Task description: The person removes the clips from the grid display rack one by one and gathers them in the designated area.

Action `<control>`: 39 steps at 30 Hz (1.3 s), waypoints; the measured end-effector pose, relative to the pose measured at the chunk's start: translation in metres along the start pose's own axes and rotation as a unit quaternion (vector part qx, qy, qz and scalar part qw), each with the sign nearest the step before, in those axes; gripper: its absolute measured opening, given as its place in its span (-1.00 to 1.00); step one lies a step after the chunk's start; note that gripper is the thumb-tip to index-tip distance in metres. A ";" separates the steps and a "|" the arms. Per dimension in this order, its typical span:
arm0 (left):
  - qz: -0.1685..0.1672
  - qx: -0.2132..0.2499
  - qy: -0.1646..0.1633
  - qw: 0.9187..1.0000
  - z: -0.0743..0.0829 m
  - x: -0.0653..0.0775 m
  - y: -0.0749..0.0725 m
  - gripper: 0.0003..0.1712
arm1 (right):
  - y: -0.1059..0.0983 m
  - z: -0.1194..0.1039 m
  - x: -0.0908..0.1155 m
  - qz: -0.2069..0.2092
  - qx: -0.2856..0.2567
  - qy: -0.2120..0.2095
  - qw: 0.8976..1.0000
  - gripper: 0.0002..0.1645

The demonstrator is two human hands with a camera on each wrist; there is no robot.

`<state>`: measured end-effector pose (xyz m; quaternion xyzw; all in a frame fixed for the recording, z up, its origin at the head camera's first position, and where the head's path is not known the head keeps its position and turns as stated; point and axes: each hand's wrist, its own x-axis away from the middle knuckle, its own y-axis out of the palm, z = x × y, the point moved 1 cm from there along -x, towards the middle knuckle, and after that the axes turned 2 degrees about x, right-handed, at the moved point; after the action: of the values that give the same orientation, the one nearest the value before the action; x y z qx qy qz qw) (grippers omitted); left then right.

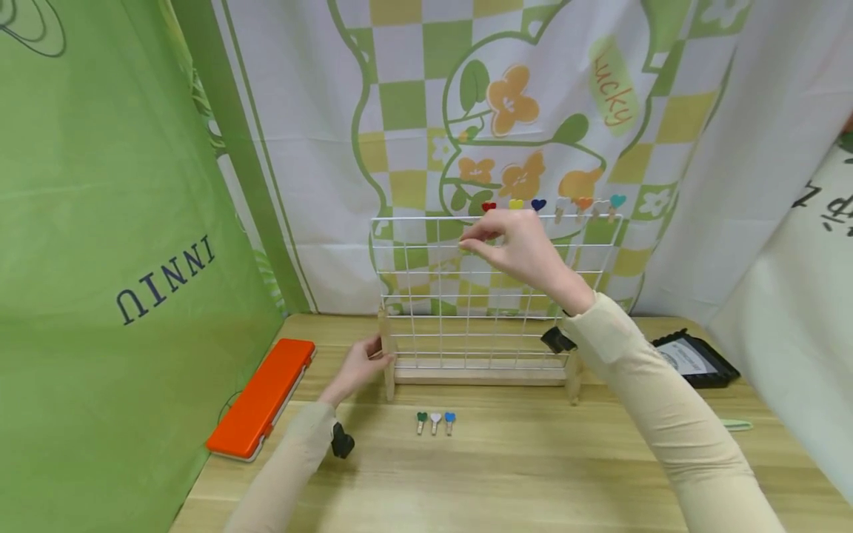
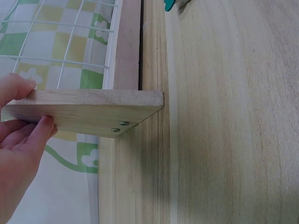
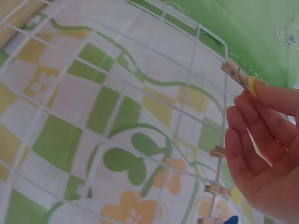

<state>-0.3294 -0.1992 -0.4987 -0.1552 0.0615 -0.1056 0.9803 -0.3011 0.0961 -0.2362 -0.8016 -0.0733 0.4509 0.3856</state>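
Note:
A white wire grid rack [image 1: 420,333] stands upright on wooden feet at the back of the table. My left hand [image 1: 360,366] grips its left wooden side post [image 2: 93,109], thumb on one face and fingers on the other. Up near the rack's top wire, my right hand [image 1: 523,248] pinches a small wooden clothespin [image 3: 233,73] by its yellow heart. The clothespin's wooden tip overlaps the top wire in the right wrist view. Farther along that wire sit several heart clothespins, among them a navy one [image 1: 538,204], an orange one [image 1: 585,203] and a teal one [image 1: 617,201].
Three clothespins lie in a row before the rack: green [image 1: 422,422], white [image 1: 435,422] and blue [image 1: 449,422]. An orange case [image 1: 263,400] is at the left, a black tray [image 1: 706,363] at the right. A patterned curtain [image 1: 306,185] hangs behind.

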 end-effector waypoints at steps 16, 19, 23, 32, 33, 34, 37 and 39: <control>0.001 -0.003 0.004 1.000 0.001 0.002 0.001 -0.32 | 0.107 0.035 0.114 -0.156 -0.059 0.049 0.985 -0.93; 0.001 -0.001 0.003 1.000 0.000 0.001 0.001 -0.31 | 0.130 0.045 0.139 -0.191 -0.082 0.066 0.976 -0.91; -0.003 -0.003 0.008 1.000 -0.001 0.000 0.001 -0.31 | 0.155 0.055 0.166 -0.232 -0.096 0.104 0.962 -0.89; 0.005 -0.010 0.009 1.000 0.002 0.000 0.001 -0.34 | 0.178 0.061 0.189 -0.277 -0.121 0.158 0.940 -0.86; 0.005 -0.011 0.009 1.000 0.002 0.000 0.001 -0.34 | 0.179 0.062 0.189 -0.279 -0.123 0.162 0.939 -0.86; 0.004 -0.011 0.009 1.000 0.002 0.000 0.001 -0.34 | 0.180 0.062 0.190 -0.282 -0.125 0.166 0.937 -0.86; 0.003 -0.007 0.005 1.000 0.002 -0.001 0.001 -0.34 | 0.182 0.065 0.190 -0.288 -0.125 0.174 0.933 -0.85; 0.002 -0.005 0.004 1.000 0.002 -0.001 0.001 -0.33 | 0.184 0.067 0.191 -0.291 -0.129 0.180 0.931 -0.84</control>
<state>-0.3296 -0.1980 -0.4973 -0.1591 0.0664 -0.1042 0.9795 -0.2846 0.0948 -0.5097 -0.8558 -0.2906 0.1532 0.3997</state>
